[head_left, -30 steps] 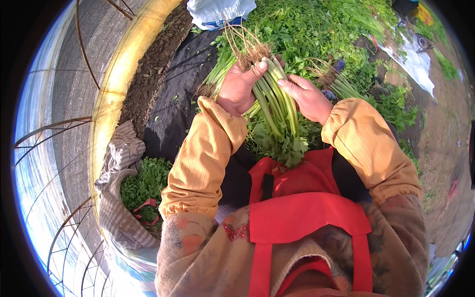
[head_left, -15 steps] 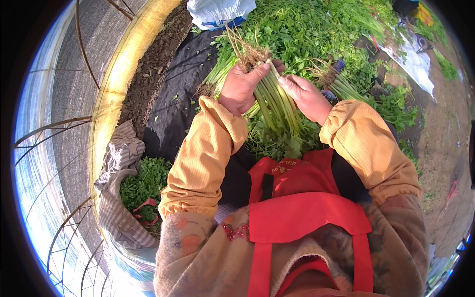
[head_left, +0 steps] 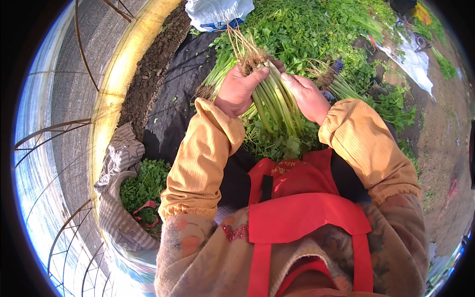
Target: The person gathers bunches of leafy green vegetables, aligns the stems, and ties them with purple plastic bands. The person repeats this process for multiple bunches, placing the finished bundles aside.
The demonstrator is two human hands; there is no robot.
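A bunch of celery (head_left: 276, 106) hangs between my hands. Its pale brown roots point up and away from me, and its leafy tops hang toward my lap. Wrapped round the stalks just below the roots is my left hand (head_left: 238, 90), its thumb laid across the front. My right hand (head_left: 309, 97) is at the right side of the same bunch, thumb against the outer stalks; its other fingers are mostly hidden behind them.
A large heap of loose celery (head_left: 297, 29) spreads beyond my hands. More rooted stalks (head_left: 341, 85) lie at the right. A white plastic bag (head_left: 220, 12) sits at the top. At the left, a cloth-lined sack (head_left: 121, 218) holds greens, beside black ground sheeting (head_left: 170, 109).
The bunch and my left hand have shifted very slightly left. My right thumb has moved slightly up and right along the bunch's edge.
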